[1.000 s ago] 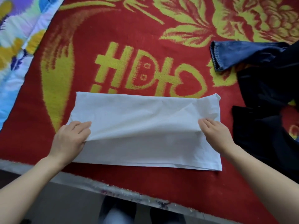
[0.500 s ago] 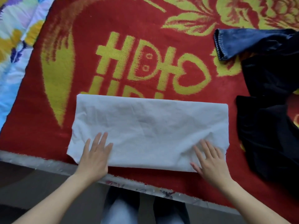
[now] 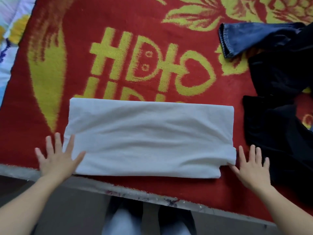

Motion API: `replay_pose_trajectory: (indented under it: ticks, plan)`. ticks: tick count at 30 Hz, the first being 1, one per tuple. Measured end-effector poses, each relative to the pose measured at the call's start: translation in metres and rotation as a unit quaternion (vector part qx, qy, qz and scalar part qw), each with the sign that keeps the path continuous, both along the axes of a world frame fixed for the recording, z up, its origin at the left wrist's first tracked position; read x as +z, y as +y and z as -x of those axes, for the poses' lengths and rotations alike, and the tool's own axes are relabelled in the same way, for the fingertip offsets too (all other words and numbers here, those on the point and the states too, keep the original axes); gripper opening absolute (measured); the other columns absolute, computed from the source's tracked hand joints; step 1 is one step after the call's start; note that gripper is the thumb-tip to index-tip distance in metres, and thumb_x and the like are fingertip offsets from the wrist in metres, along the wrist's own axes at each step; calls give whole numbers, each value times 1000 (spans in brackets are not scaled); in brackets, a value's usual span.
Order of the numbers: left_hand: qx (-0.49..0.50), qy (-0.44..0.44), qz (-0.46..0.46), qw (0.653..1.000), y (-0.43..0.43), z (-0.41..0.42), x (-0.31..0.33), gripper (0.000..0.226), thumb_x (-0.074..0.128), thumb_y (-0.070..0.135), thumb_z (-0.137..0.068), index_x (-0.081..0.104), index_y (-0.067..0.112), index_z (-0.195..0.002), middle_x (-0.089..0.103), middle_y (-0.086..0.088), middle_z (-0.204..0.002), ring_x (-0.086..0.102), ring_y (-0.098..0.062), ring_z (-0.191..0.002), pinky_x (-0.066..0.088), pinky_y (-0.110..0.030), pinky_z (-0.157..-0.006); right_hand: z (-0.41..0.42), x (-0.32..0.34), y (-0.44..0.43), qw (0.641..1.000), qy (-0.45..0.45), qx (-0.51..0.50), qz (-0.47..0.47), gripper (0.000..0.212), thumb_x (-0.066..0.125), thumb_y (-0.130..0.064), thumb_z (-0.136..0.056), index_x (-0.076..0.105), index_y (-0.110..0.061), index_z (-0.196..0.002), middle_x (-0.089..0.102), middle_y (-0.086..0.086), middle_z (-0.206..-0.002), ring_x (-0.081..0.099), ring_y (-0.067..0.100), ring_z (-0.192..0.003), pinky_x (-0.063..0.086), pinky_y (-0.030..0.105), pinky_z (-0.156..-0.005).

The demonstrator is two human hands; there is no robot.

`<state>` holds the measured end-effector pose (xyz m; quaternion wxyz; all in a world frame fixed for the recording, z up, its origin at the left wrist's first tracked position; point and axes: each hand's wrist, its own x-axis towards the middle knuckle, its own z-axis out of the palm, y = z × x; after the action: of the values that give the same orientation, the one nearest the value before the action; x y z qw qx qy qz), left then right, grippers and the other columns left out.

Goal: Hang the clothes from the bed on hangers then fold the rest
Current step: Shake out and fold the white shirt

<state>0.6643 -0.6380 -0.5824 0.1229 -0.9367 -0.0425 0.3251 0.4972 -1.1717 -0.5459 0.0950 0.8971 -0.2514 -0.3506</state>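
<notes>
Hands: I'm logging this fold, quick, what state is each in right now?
Left hand: open, fingers spread, resting on the folded white cloth at its left end.
Right hand: open, flat on the red blanket beside the cloth's right end.

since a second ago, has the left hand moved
Yes. The left hand has come toward the near edge of the blanket and now lies flat at the near-left corner of the cloth.

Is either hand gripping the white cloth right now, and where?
Nothing is held. Left hand lies flat, fingers spread, on the left end of the white cloth; right hand lies flat beside its right end.
</notes>
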Motion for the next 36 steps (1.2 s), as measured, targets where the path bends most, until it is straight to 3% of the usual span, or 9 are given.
replay_pose_trajectory:
  ticks: [3, 6, 9, 15, 18, 22, 30, 33, 36]
  plan:
    - [-19, -68, 67, 995, -34, -3, 17, 75, 34, 62, -90, 20, 20, -150, 7, -14, -158, 1, -35, -144, 6, -61, -111, -24, 14, 22, 992, -87, 82, -48, 67, 32, -35, -76, 55, 4, -125, 47, 35, -131, 47, 51, -121, 39, 66, -90]
    - [-80, -106, 166, 977, -93, 2, 33, 84, 13, 68, -89, 36, 5, -140, 31, -29, -146, 28, -50, -134, 16, -68, -103, -66, 19, 62, 962, -222, 145, -64, 56, 42, -1, -59, 64, 9, -109, 55, 35, -122, 54, 51, -111, 44, 67, -83]
    - [-128, -64, 199, 970, -138, 16, 36, 76, 18, 60, -88, 49, 7, -133, 41, -30, -139, 41, -52, -124, 33, -71, -91, -99, 14, 103, 939, -287, 163, -100, 52, 37, -5, -68, 64, 5, -112, 53, 32, -125, 52, 51, -114, 42, 65, -84]
    - [-141, 51, 126, 981, -139, 51, -12, 88, -48, 68, -49, -42, 32, -130, -54, -4, -132, -35, -33, -135, -5, -54, -112, -68, -34, 95, 961, -125, -216, -115, 74, 43, -57, -90, 5, -34, -149, -3, 11, -157, -2, 33, -143, 14, 58, -111]
    - [-134, 75, 115, 981, -138, 49, -11, 79, -43, 69, -55, -47, 32, -125, -55, -4, -131, -33, -33, -137, -6, -54, -111, -44, -36, 77, 946, -152, -273, -87, 82, 45, -63, -86, 2, -32, -150, -3, 6, -158, -2, 30, -144, 8, 57, -111]
    - [-140, 57, 119, 981, -139, 50, -16, 72, 0, 69, -86, -47, 30, -125, -57, -5, -128, -32, -33, -137, -5, -55, -111, -37, -29, 66, 845, -249, -459, -114, 88, 61, -44, -85, 10, -12, -150, 7, 6, -158, 7, 28, -144, 18, 51, -111]
    - [-150, 71, 117, 979, -139, 49, -6, 74, 8, 65, -91, -47, 27, -124, -52, -6, -131, -30, -33, -138, -5, -55, -112, -51, -21, 68, 791, -256, -537, -145, 40, 65, -14, -77, 54, 3, -112, 57, 19, -118, 56, 38, -103, 48, 39, -86]
    - [-164, 65, 123, 976, -130, 55, -3, 73, 10, 64, -92, -42, 27, -130, -51, -6, -131, -29, -30, -139, -6, -54, -112, -62, -1, 78, 800, -266, -517, -150, 6, 59, -7, -79, 54, -3, -80, 61, 15, -90, 59, 39, -97, 47, 43, -86]
    - [-144, 64, 119, 980, -121, 68, 4, 69, -1, 65, -89, -33, 30, -138, -47, -6, -135, -27, -29, -140, -6, -53, -113, -81, 27, 113, 879, -312, -351, -84, 21, 55, -11, -82, 41, -8, -65, 53, 12, -73, 51, 36, -97, 32, 40, -87]
